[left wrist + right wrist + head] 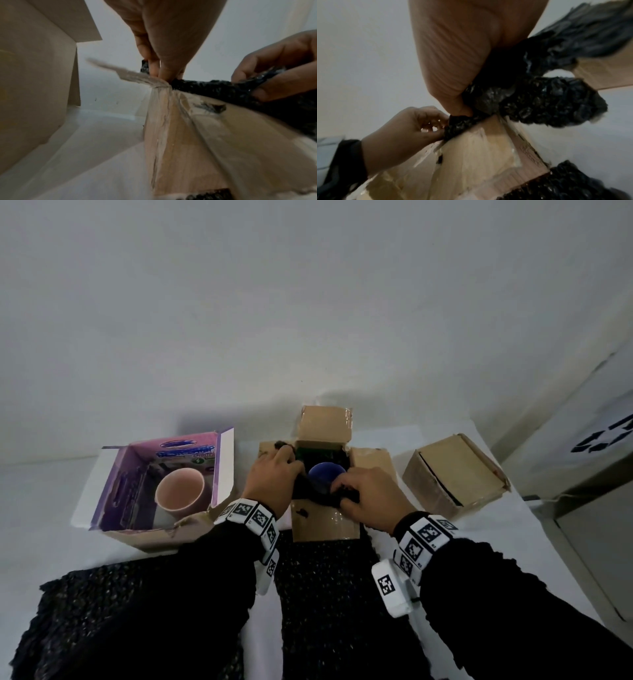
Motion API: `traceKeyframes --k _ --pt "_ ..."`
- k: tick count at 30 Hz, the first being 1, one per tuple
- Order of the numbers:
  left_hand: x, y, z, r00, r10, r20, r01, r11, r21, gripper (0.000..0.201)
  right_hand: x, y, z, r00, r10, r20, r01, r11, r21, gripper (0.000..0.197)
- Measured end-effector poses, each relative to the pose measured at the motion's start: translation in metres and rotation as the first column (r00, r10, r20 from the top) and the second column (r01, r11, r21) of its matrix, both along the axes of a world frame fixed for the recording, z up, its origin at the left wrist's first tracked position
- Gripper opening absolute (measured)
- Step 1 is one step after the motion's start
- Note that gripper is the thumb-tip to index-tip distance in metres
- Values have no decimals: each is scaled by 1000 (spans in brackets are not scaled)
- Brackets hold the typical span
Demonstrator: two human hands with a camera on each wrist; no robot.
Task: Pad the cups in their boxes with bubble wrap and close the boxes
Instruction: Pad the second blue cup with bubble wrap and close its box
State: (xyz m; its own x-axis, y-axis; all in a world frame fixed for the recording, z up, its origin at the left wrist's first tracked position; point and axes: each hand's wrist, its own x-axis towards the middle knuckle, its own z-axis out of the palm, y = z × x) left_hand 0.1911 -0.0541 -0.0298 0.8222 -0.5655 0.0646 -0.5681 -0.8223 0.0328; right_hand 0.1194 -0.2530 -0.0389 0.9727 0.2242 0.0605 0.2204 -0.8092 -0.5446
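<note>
A brown cardboard box (325,525) stands open in the middle, its flaps spread outward. Inside sits a dark blue cup (323,472) with black bubble wrap (301,491) bunched around it. My left hand (289,465) grips the wrap at the box's left rim, fingers curled. At the near right rim my right hand (342,487) holds the same wrap. The left wrist view shows the left fingers (158,69) pushing the black wrap (214,86) down at the box's corner. Seen from the right wrist, the wrap (539,101) bulges out under my right palm while the left hand (440,128) pinches its edge.
A purple box (113,484) at the left stands open with a pink cup (181,491) in it. A closed brown box (452,470) sits at the right. Sheets of black bubble wrap (137,611) lie on the white table in front of me.
</note>
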Motion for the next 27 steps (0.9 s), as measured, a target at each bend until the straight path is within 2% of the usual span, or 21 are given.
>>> traceKeyframes --k 3,5,7,10,14,18,23,27 --pt "7 -8 -3 998 -18 55 8 983 185 22 11 6 -12 1000 13 24 -11 995 -98 32" --pt "9 -13 -3 996 -36 83 12 965 263 30 17 9 -15 999 26 36 -21 993 -119 36" --pt "12 -15 -8 995 -59 79 34 956 291 35 20 12 -16 998 55 28 -49 982 -182 42" --pt "13 -16 -15 996 -58 62 37 956 292 30 19 16 -15 997 78 -9 -78 962 -262 52" --pt "9 -15 -20 999 34 16 -37 950 311 38 17 16 -17 997 75 -12 -75 951 -299 57" --pt "20 -15 -15 999 48 0 -45 938 343 40 18 14 -19 997 55 -56 -69 956 -286 56" --pt "28 -10 -15 995 50 -85 -25 962 274 54 21 18 -18 982 -23 -189 -18 977 -214 46" --pt "35 -11 -8 997 43 -64 -20 945 327 44 23 22 -18 966 -74 -250 45 992 -119 49"
